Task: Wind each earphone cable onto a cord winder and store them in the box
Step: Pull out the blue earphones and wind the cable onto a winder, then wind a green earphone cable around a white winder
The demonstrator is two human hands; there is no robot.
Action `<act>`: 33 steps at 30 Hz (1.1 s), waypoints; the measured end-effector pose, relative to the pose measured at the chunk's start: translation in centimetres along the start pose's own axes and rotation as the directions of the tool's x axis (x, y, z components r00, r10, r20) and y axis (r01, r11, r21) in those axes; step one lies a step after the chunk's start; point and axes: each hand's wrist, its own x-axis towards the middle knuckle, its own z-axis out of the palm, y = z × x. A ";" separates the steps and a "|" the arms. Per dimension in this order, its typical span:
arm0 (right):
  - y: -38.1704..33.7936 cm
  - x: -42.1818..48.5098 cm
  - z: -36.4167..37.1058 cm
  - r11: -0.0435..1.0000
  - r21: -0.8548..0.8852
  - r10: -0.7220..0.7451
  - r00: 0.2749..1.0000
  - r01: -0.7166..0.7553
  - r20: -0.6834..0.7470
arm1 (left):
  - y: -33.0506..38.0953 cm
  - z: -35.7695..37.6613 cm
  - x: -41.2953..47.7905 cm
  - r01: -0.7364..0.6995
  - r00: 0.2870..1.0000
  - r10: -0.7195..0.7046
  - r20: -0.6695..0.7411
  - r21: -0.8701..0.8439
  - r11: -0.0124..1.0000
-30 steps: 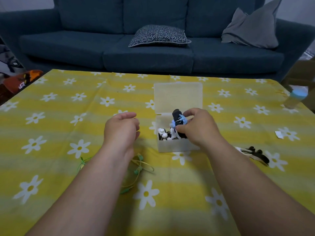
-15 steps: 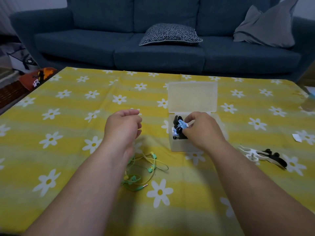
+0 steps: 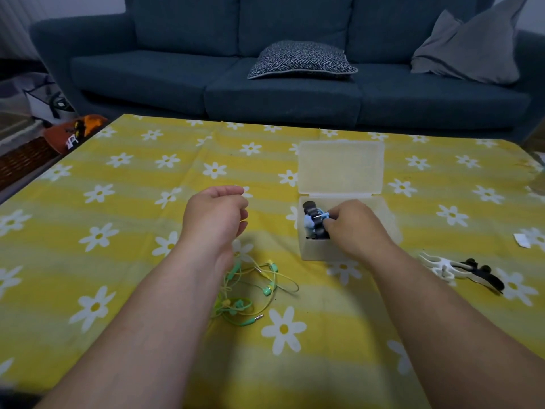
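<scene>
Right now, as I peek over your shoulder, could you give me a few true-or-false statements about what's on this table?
1. The box has its lid open. True.
2. The green earphones are wound on a winder. False: they lie loose on the tablecloth.
3. The right hand holds a wound earphone bundle inside the box. True.
4. The left hand grips the green earphones. False: it holds nothing.
5. A white cord winder lies right of the box. True.
</scene>
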 end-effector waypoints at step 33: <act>-3.5 -7.9 -4.5 0.574 0.802 -0.214 0.975 0.168 -0.052 | -0.9 -4.1 -0.7 -0.539 0.827 0.254 0.501 0.581 0.610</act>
